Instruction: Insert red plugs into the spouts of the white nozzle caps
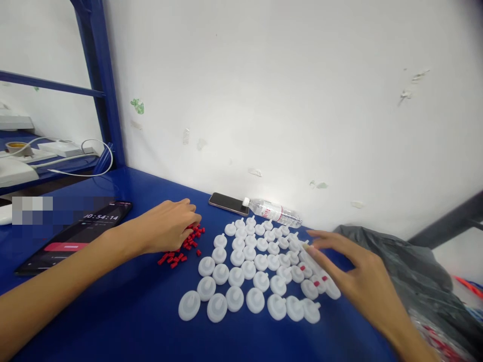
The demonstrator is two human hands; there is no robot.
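Observation:
My left hand (171, 226) reaches over a pile of small red caps (184, 244), its fingers curled down and pinching at a red cap by the pile's upper edge. To the right of the pile, many white plastic discs with short spouts (249, 269) lie in loose rows, spouts mostly upward. A few discs at the right end have a red cap (316, 284) on the spout. Beside that end is my right hand (350, 264), thumb and forefinger apart. Its fingertips are close to the outermost white discs; whether they touch one is unclear.
A clear plastic bottle (277, 211) lies on its side against the wall, beside a dark phone (228, 202). A larger phone showing a timer (90, 226) lies at left on the blue table (124, 322). Grey plastic bags (392, 261) are at right, a blue metal frame (109, 90) at left.

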